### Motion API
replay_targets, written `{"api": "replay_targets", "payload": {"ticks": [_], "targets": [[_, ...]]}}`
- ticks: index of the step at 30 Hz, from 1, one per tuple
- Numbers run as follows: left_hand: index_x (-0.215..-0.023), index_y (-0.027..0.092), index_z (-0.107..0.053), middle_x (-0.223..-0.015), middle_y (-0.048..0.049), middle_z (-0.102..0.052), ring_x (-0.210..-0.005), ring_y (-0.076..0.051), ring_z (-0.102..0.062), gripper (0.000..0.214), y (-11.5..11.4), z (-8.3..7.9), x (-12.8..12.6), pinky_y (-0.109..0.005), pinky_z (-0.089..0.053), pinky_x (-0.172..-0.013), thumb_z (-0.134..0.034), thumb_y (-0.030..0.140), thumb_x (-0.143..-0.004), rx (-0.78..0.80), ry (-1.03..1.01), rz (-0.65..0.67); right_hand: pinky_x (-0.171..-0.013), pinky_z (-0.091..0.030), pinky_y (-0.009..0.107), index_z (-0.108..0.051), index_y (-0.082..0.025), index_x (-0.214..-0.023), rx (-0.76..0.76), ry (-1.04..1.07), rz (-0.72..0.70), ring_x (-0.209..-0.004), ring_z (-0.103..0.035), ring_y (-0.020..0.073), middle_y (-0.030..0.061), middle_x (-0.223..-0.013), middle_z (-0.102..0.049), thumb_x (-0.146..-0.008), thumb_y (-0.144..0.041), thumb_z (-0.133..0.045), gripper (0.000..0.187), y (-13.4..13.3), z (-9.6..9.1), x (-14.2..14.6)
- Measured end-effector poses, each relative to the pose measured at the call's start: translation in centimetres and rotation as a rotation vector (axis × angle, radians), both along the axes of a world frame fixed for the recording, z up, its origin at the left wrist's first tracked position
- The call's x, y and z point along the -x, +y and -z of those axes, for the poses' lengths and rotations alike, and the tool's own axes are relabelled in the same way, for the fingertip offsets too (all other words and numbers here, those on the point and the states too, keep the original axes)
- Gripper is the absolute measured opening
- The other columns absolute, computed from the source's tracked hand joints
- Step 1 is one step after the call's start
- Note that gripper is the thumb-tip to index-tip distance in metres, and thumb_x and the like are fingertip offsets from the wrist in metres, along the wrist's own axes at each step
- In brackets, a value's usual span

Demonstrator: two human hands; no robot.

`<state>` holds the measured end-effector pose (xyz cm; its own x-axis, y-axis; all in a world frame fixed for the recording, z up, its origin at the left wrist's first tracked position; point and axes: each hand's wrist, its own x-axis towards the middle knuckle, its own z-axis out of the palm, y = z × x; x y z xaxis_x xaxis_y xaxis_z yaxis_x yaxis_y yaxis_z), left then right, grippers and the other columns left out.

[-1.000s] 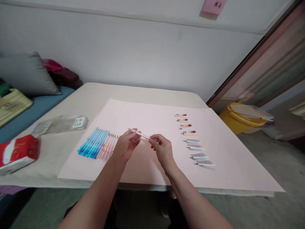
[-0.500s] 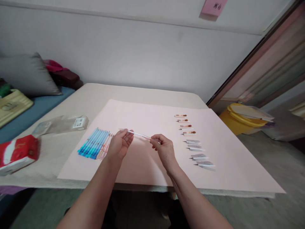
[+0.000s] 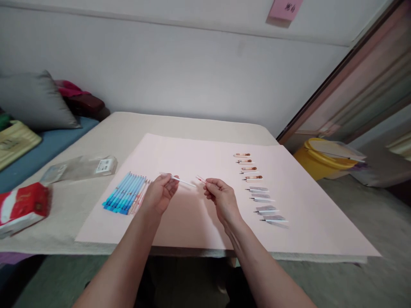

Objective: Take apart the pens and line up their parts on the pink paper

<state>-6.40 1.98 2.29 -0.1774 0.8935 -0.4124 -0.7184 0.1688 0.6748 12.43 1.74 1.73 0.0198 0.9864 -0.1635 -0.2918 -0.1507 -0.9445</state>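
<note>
Between the fingertips of my left hand point(image 3: 163, 190) is a thin white pen piece point(image 3: 184, 182), its end pointing right. My right hand point(image 3: 221, 196) pinches a pale pen part with pinkish-red marks point(image 3: 201, 179), tilted up toward the left. A small gap separates the two pieces above the pink sheet. Beside my left hand lie pinkish pens point(image 3: 138, 199), partly covered by that hand, and a row of blue pens point(image 3: 123, 193). Right of my right hand are slim white sticks with dark tips, some with brown-patterned pieces point(image 3: 253, 177), others with grey translucent pieces point(image 3: 268, 208).
A pale pink sheet point(image 3: 192, 149) covers much of the table point(image 3: 128, 122). Clear plastic packaging point(image 3: 80, 168) and a red-and-white packet point(image 3: 24, 205) lie at the left. A yellow bucket point(image 3: 316, 164) stands on the floor at the right, beyond the table's edge.
The pen pieces, in line and joined or touching between my hands before, are now apart. My right hand's piece has tilted upward, while my left hand has barely moved.
</note>
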Motion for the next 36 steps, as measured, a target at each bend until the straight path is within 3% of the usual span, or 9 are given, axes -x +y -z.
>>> {"api": "replay_targets", "payload": {"ticks": [3,8,22,28,32,36], "targets": [[-0.078,0.013,-0.056,-0.079,-0.0074,-0.066,-0.068,-0.012,-0.064,0.006,-0.6,0.2,-1.9,-0.022,-0.052,-0.060,-0.063,0.013,-0.077,0.008,0.025,0.091,-0.056,-0.041,0.023,-0.065,-0.016,-0.082,0.021,-0.041,-0.007,-0.058,-0.057,0.0117,0.0010,-0.066,-0.063,-0.066,-0.030,-0.071,0.022,-0.2,0.3,0.7],[-0.076,0.014,-0.056,-0.076,-0.0040,-0.064,-0.066,-0.010,-0.063,0.008,-1.2,0.1,-3.8,-0.020,-0.051,-0.062,-0.065,0.014,-0.075,-0.007,0.056,0.086,-0.056,-0.042,0.024,-0.064,-0.016,-0.081,0.001,-0.066,-0.092,-0.056,-0.059,0.0126,-0.0008,-0.062,-0.062,-0.067,-0.027,-0.068,0.018,-0.6,0.7,1.3],[-0.076,0.012,-0.057,-0.078,-0.0076,-0.066,-0.068,-0.012,-0.064,0.004,0.1,0.7,-1.1,-0.021,-0.054,-0.061,-0.059,0.009,-0.078,0.037,-0.052,-0.067,-0.053,-0.044,0.023,-0.066,-0.015,-0.077,-0.035,-0.122,-0.040,-0.055,-0.058,0.0123,-0.0008,-0.059,-0.061,-0.063,-0.024,-0.070,0.017,0.2,-0.4,-0.7],[-0.074,0.013,-0.056,-0.074,-0.0053,-0.064,-0.066,-0.011,-0.063,0.007,-0.7,0.3,-2.6,-0.021,-0.053,-0.061,-0.061,0.008,-0.076,-0.008,-0.019,-0.032,-0.057,-0.048,0.026,-0.066,-0.016,-0.078,0.026,-0.080,-0.021,-0.060,-0.063,0.0157,0.0012,-0.067,-0.064,-0.063,-0.034,-0.071,0.023,-0.2,-0.2,0.3],[-0.072,0.013,-0.056,-0.070,-0.0039,-0.063,-0.063,-0.010,-0.062,0.009,-1.0,0.1,-3.6,-0.020,-0.053,-0.060,-0.061,0.007,-0.075,0.007,-0.030,-0.008,-0.057,-0.047,0.026,-0.065,-0.016,-0.078,0.000,-0.109,-0.074,-0.059,-0.062,0.0152,0.0002,-0.064,-0.064,-0.060,-0.025,-0.071,0.020,-0.4,0.0,0.9],[-0.074,0.012,-0.056,-0.074,-0.0064,-0.065,-0.068,-0.011,-0.064,0.006,-0.6,0.1,-2.8,-0.021,-0.054,-0.062,-0.060,0.008,-0.077,0.018,-0.037,-0.042,-0.055,-0.045,0.025,-0.065,-0.016,-0.076,-0.042,-0.153,-0.063,-0.055,-0.059,0.0133,-0.0008,-0.060,-0.062,-0.061,-0.020,-0.067,0.016,0.0,-0.1,0.2]]}}
